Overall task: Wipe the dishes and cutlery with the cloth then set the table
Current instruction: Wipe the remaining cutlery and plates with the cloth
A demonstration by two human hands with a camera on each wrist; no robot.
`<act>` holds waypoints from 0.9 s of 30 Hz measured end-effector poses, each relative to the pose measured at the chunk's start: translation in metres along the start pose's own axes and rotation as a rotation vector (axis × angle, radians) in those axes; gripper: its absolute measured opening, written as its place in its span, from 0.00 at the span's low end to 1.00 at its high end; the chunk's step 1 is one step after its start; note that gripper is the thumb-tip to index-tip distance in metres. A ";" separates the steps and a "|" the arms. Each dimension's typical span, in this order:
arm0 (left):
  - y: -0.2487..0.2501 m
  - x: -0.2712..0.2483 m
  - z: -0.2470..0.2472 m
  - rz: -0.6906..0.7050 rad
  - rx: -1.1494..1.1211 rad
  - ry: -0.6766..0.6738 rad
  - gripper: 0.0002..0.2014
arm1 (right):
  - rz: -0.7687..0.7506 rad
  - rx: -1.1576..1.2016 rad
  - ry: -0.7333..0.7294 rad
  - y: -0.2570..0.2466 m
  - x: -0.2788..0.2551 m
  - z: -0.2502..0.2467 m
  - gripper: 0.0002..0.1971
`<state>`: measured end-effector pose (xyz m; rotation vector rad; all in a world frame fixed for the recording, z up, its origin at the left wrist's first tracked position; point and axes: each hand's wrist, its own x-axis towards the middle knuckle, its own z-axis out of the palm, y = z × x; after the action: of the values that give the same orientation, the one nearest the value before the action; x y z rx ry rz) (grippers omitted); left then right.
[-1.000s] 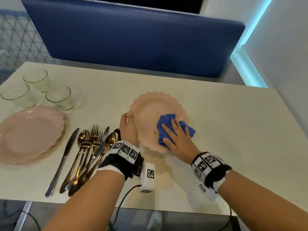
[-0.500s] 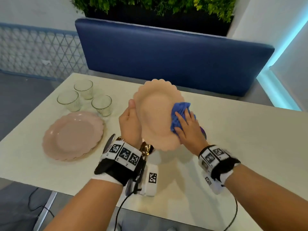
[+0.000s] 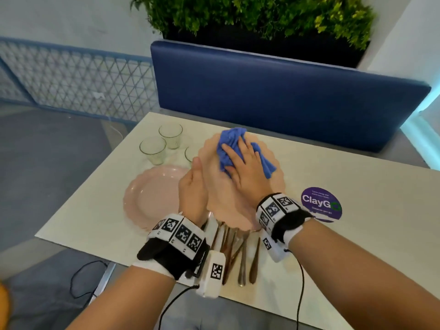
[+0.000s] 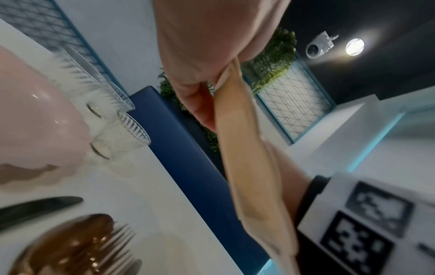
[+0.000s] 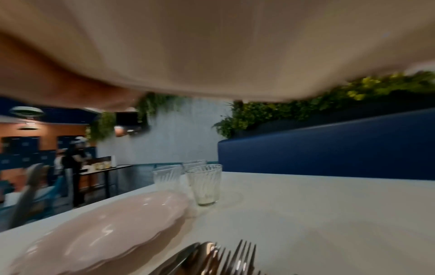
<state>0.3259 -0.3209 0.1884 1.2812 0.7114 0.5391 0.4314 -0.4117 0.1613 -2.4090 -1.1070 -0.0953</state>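
A peach scalloped plate [image 3: 240,206] is held tilted above the table. My left hand [image 3: 194,179] grips its left rim, thumb on the front. In the left wrist view the fingers [image 4: 195,61] pinch the plate's edge [image 4: 247,158]. My right hand [image 3: 240,163] lies flat with spread fingers on a bunched blue cloth [image 3: 229,141] and presses it against the plate's upper face. A stack of pink plates [image 3: 152,196] lies to the left. Gold and silver cutlery [image 3: 238,253] lies under the held plate near the front edge.
Three ribbed glasses [image 3: 152,150] stand behind the pink plates [image 5: 105,228]. A purple round sticker [image 3: 321,203] is on the table [image 3: 357,234] to the right. A blue bench back [image 3: 285,96] runs along the far edge, with plants above it.
The peach plate has gone from lying on the table to being held up and tilted. The right hand and cloth have slid from the plate's right side up to its upper part.
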 end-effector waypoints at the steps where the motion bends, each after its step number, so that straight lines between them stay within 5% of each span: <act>1: 0.001 0.002 -0.013 -0.013 -0.004 0.028 0.22 | 0.029 -0.071 0.008 0.003 0.003 0.002 0.27; 6: -0.018 0.033 -0.093 -0.085 0.099 0.220 0.26 | 0.208 -0.177 -0.178 -0.003 -0.015 0.026 0.23; 11: -0.059 0.071 -0.160 -0.164 0.249 0.425 0.28 | 0.236 -0.062 -0.094 -0.032 -0.023 0.039 0.23; 16: -0.078 0.090 -0.175 -0.171 0.396 0.497 0.25 | 0.184 0.010 -0.121 -0.055 -0.029 0.049 0.23; 27: -0.089 0.092 -0.170 -0.314 0.975 0.250 0.31 | 0.169 0.204 -0.118 -0.083 -0.032 0.063 0.23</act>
<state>0.2604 -0.1609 0.0639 1.9560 1.4591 0.0610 0.3412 -0.3593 0.1301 -2.3362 -0.9096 0.2082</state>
